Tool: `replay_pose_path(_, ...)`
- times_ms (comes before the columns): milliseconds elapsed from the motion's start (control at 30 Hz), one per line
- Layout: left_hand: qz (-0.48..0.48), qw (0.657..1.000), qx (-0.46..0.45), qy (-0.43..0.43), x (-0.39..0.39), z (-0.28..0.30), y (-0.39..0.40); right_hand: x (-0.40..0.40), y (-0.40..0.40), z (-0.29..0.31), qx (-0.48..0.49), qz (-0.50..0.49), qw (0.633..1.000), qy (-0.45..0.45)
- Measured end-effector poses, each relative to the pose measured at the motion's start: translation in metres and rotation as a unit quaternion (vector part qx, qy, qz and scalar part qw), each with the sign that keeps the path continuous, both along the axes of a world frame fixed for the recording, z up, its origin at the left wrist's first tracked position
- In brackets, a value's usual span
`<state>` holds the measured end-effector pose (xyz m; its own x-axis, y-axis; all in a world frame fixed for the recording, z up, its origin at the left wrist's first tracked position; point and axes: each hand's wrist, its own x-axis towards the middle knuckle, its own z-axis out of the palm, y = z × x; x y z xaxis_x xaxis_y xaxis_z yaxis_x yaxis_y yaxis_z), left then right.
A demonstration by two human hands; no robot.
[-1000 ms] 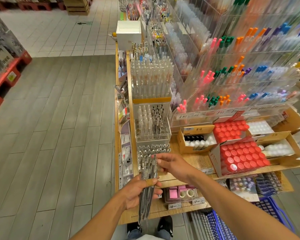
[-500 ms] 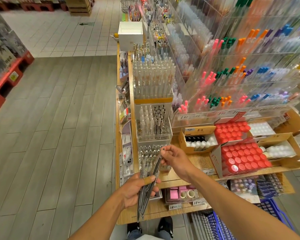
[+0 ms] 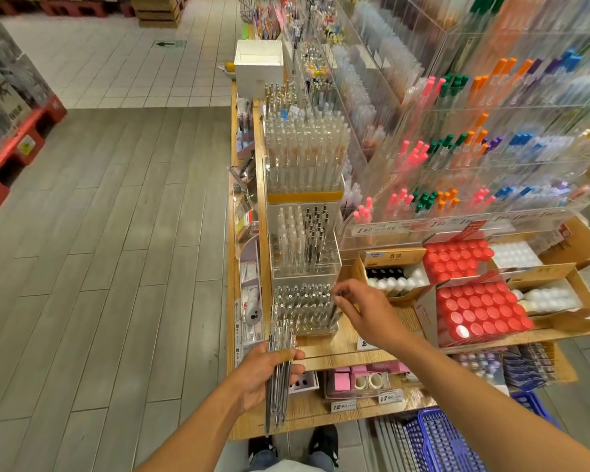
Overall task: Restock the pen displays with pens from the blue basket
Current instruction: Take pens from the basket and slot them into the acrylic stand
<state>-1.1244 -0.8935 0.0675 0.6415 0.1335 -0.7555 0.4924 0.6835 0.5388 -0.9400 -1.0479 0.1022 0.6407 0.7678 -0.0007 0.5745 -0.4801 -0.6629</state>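
I see the clear pen display (image 3: 304,308) just beyond my fingertips. Blue basket (image 3: 440,441) sits below my right forearm. Left hand (image 3: 264,378) clamps a pen bundle (image 3: 280,373); right hand (image 3: 365,310) pinches one pen (image 3: 334,306) at the display's right edge.

Bright even overhead store light, soft shadows; fisheye bending toward edges, blur at 1–3 o'clock, centre reasonably sharp.
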Motion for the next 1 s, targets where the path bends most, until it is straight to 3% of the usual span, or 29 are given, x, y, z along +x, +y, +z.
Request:
replay_pose_path(400,0.023,1.000,0.004,0.004,0.002,-0.001,0.003,-0.005,-0.003,-0.021,-0.060,0.051,0.989,-0.122)
replay_pose_path(767,0.039,0.999,0.013,-0.016,0.006,0.000,0.003,-0.020,0.013,-0.012,-0.087,0.057,0.979,-0.174)
replay_pose_path(833,0.038,0.999,0.011,-0.022,0.007,0.000,0.002,-0.024,0.017,-0.012,-0.069,0.040,0.991,-0.110)
replay_pose_path(900,0.039,0.999,0.002,-0.035,0.007,0.003,0.002,-0.029,0.024,-0.009,-0.057,0.021,0.997,0.056)
replay_pose_path(1000,0.030,0.998,-0.018,-0.061,0.009,0.005,0.001,-0.037,0.035,-0.005,-0.039,0.008,0.948,0.315)
